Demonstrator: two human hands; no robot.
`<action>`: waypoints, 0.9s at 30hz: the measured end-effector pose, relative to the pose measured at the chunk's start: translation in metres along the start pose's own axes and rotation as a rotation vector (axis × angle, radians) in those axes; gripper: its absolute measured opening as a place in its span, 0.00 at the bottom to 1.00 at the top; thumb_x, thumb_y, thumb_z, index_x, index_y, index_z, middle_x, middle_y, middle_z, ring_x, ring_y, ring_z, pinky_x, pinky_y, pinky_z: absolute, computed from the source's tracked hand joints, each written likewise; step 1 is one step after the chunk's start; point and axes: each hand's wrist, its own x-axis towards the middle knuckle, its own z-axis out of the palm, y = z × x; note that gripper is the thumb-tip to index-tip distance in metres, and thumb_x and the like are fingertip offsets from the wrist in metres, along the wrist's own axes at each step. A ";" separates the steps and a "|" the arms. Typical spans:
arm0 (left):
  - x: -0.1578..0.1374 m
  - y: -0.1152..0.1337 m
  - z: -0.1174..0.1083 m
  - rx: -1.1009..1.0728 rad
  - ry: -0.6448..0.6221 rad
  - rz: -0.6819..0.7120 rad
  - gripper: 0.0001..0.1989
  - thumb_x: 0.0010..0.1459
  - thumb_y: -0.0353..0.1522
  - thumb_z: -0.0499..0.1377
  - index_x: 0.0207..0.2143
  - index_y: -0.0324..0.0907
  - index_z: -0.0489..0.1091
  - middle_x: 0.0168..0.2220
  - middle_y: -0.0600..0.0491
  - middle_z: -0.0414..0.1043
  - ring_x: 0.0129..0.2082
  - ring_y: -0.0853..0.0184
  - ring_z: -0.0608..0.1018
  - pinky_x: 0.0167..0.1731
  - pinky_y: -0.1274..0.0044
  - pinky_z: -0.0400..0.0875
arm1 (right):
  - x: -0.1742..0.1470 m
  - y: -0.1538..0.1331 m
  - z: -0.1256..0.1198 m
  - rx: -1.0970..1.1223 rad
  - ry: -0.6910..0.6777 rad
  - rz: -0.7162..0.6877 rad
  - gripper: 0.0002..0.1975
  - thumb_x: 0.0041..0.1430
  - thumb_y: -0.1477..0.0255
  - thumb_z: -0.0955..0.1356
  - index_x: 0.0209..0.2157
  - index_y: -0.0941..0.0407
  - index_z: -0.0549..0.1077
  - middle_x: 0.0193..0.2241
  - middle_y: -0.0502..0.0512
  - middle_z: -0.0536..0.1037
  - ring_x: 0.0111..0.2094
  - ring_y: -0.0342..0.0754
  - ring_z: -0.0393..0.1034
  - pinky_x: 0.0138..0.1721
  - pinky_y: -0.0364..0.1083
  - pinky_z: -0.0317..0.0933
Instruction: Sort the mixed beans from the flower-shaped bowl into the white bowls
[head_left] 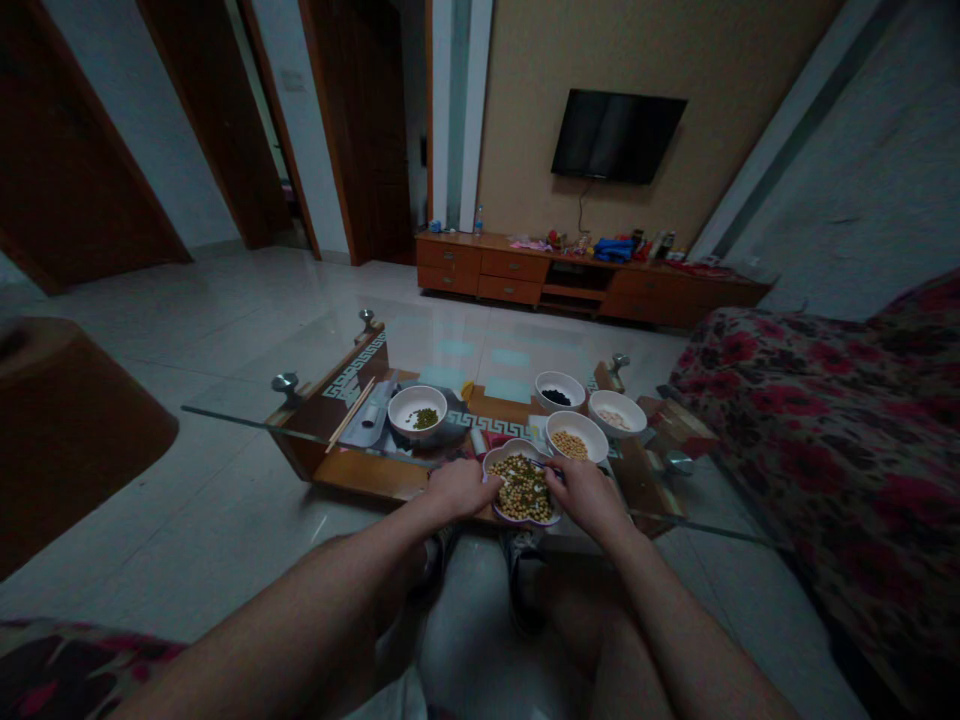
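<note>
A scalloped, flower-shaped bowl (pixel 523 520) full of mixed yellow, green and white beans sits at the near edge of the glass table. My left hand (pixel 463 488) is closed on its left rim, thumb over the edge. My right hand (pixel 589 492) is closed at the right rim, with a thin dark tool (pixel 538 463) at its fingertips; its kind is too small to tell. Just beyond stands a white bowl of yellow beans (pixel 570 444). Behind it are a bowl of black beans (pixel 556 398) and a bowl of pale pieces (pixel 616 418). Leftward, another bowl (pixel 418 417) holds green beans.
Wooden chopsticks (pixel 350 414) lie left on the glass table (pixel 247 418), whose edges reach out past its wooden base. A flowered sofa (pixel 817 430) stands at right, a brown stool (pixel 75 430) at left. A low cabinet (pixel 517 265) lines the wall under a television (pixel 619 137).
</note>
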 end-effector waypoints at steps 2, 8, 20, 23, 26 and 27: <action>0.000 0.000 0.000 0.002 -0.001 -0.007 0.31 0.60 0.49 0.43 0.41 0.35 0.75 0.40 0.38 0.76 0.40 0.52 0.78 0.39 0.68 0.71 | 0.000 -0.001 0.000 -0.004 -0.021 0.006 0.17 0.63 0.63 0.59 0.46 0.49 0.75 0.40 0.56 0.79 0.41 0.50 0.73 0.38 0.45 0.60; 0.000 0.002 -0.002 0.002 -0.004 -0.014 0.29 0.59 0.48 0.44 0.40 0.36 0.75 0.40 0.38 0.76 0.40 0.52 0.78 0.39 0.67 0.71 | 0.001 0.000 0.002 -0.029 -0.019 0.004 0.17 0.63 0.63 0.59 0.45 0.48 0.75 0.40 0.56 0.79 0.41 0.50 0.73 0.39 0.45 0.61; -0.004 0.002 -0.005 -0.008 0.000 -0.004 0.29 0.60 0.48 0.44 0.40 0.35 0.75 0.39 0.37 0.76 0.40 0.51 0.78 0.39 0.67 0.71 | -0.001 -0.001 -0.001 -0.032 -0.021 -0.001 0.17 0.63 0.63 0.59 0.44 0.49 0.76 0.40 0.55 0.79 0.40 0.50 0.73 0.37 0.45 0.60; -0.004 0.002 -0.006 -0.015 -0.008 0.000 0.29 0.60 0.47 0.44 0.40 0.35 0.75 0.40 0.37 0.76 0.40 0.52 0.78 0.39 0.67 0.71 | -0.001 -0.001 0.000 -0.031 -0.025 -0.011 0.17 0.63 0.63 0.59 0.45 0.48 0.76 0.40 0.55 0.79 0.40 0.50 0.73 0.38 0.45 0.61; -0.003 0.002 -0.005 -0.017 -0.002 0.011 0.29 0.60 0.48 0.44 0.40 0.36 0.75 0.39 0.38 0.76 0.40 0.52 0.78 0.39 0.67 0.71 | -0.001 0.000 0.000 -0.025 -0.013 -0.024 0.17 0.63 0.63 0.59 0.46 0.47 0.75 0.40 0.54 0.79 0.41 0.49 0.73 0.38 0.44 0.61; -0.003 0.002 -0.004 -0.015 -0.003 0.010 0.29 0.60 0.48 0.44 0.39 0.36 0.75 0.39 0.38 0.76 0.40 0.52 0.78 0.38 0.68 0.71 | -0.001 0.000 0.000 -0.021 -0.005 -0.029 0.17 0.63 0.63 0.59 0.47 0.46 0.75 0.41 0.54 0.79 0.41 0.49 0.73 0.37 0.44 0.61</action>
